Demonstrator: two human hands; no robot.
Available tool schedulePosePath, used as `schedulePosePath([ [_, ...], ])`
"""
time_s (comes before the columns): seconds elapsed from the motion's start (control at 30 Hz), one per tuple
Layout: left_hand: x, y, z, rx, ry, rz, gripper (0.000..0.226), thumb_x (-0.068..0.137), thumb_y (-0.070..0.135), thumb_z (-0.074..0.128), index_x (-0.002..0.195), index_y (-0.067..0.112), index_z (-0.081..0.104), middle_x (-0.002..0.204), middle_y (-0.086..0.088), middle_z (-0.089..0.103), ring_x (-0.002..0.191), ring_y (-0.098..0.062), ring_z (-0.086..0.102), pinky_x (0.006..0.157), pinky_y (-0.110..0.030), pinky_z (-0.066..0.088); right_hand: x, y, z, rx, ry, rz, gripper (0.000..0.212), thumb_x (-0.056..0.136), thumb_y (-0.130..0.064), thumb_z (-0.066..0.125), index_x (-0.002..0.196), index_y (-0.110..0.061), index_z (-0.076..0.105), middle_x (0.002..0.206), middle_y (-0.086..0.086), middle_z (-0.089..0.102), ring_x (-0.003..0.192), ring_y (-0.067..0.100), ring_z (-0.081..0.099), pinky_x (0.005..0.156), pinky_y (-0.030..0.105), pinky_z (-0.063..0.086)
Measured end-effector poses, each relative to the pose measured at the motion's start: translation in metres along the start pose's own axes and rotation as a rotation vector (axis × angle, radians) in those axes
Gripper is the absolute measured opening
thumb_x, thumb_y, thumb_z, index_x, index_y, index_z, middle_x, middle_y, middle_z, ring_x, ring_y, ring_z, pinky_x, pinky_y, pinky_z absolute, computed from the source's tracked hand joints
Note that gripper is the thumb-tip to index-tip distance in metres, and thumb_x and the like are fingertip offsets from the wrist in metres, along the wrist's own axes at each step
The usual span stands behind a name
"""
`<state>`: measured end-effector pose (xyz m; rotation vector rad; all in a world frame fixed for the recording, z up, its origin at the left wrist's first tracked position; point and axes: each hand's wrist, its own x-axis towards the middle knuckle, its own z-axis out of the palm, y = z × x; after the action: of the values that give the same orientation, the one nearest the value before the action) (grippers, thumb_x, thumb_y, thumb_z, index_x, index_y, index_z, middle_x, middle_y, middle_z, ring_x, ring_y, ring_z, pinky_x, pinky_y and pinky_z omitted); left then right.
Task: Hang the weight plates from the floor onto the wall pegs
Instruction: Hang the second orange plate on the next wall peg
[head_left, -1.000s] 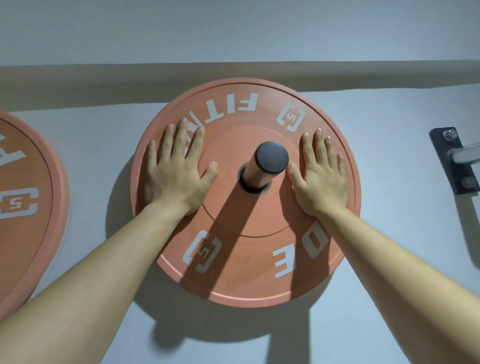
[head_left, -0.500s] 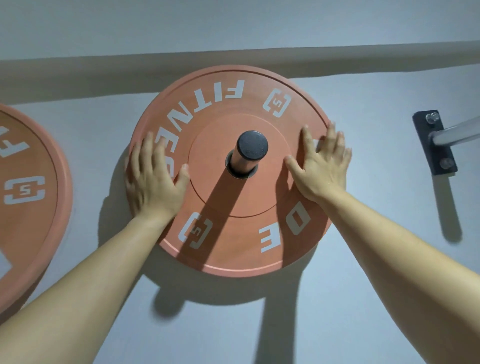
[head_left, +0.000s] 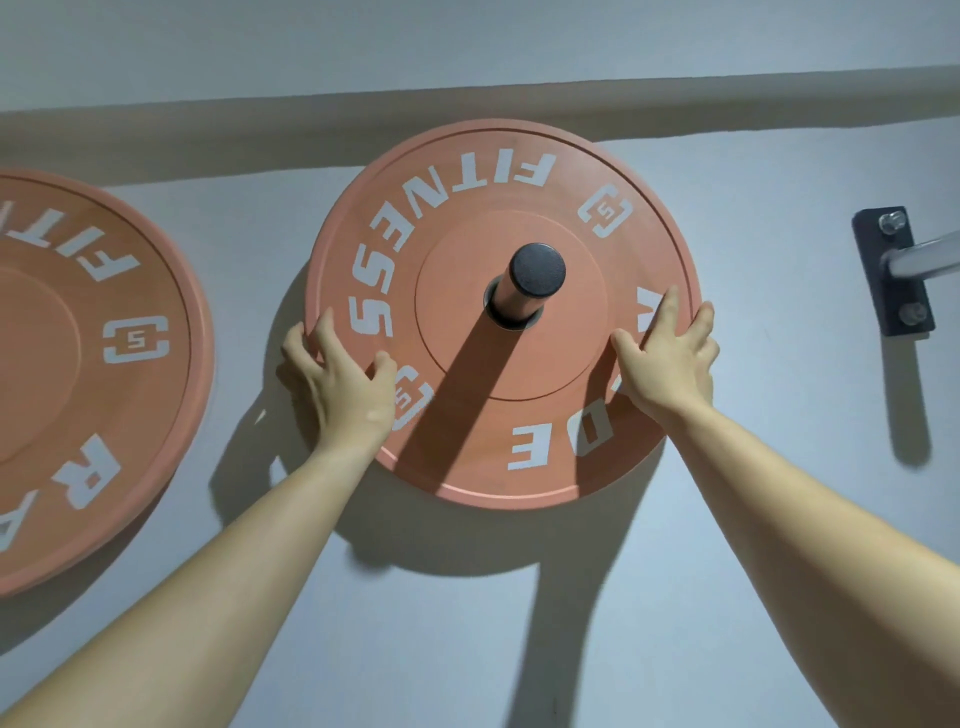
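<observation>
Nothing much behind it from my feed, just a plain pale grey wall (head_left: 519, 623) with a shadowed horizontal ledge (head_left: 208, 135) running across up top.

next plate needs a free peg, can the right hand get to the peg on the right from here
Probably yes: the right hand holds the plate's right rim, and only bare wall lies between it and the empty peg, which sticks out toward the person.
</observation>
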<state>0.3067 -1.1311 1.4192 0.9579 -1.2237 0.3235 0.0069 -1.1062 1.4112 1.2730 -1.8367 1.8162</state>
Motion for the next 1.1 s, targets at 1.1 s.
schedulePosePath([
  [1.1,-0.032,-0.001,-0.026,-0.091,-0.276,-0.218,0.073,0.1,0.036,0.056,0.153,0.044,0.008,0.138,-0.017,0.042,0.111,-0.033,0.052,0.08,-0.035,0.033,-0.109,-0.019,0.035,0.185,-0.108,0.375,0.086,0.092,-0.028,0.05,0.159,-0.014,-0.004,0.159,0.023,-0.003,0.127,0.051,0.033,0.096,0.048,0.041],
])
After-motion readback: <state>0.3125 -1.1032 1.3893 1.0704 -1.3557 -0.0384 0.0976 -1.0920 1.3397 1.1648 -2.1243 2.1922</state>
